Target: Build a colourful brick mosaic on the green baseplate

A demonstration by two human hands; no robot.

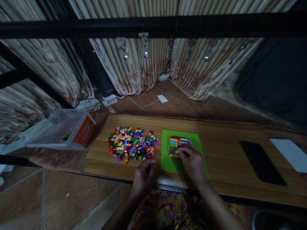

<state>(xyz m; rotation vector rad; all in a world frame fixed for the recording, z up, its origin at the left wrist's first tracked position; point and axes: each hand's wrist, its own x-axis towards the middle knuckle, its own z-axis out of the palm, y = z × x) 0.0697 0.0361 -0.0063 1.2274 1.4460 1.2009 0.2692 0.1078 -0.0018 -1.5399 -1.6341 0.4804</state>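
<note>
A green studded baseplate (166, 164) lies on the wooden board, with a block of multicoloured toy bricks (173, 147) built up on it. My right hand (193, 162) is over the plate, fingers pinched together at the front part of the brick block. Whatever is between those fingertips is hidden or too small to name. To the left of the plate, my left hand (144, 176) hovers near the board's front edge with its fingers curled closed; its contents cannot be made out. A heap of loose small bricks (133, 143) spreads just beyond it.
The wooden board (223, 153) carries a flat black object (262, 162) at right, beside a white sheet (290, 153). A clear plastic box (69, 127) with an orange label stands at left. A dark bar (158, 27) with hanging hooks crosses above, before striped curtains (134, 70).
</note>
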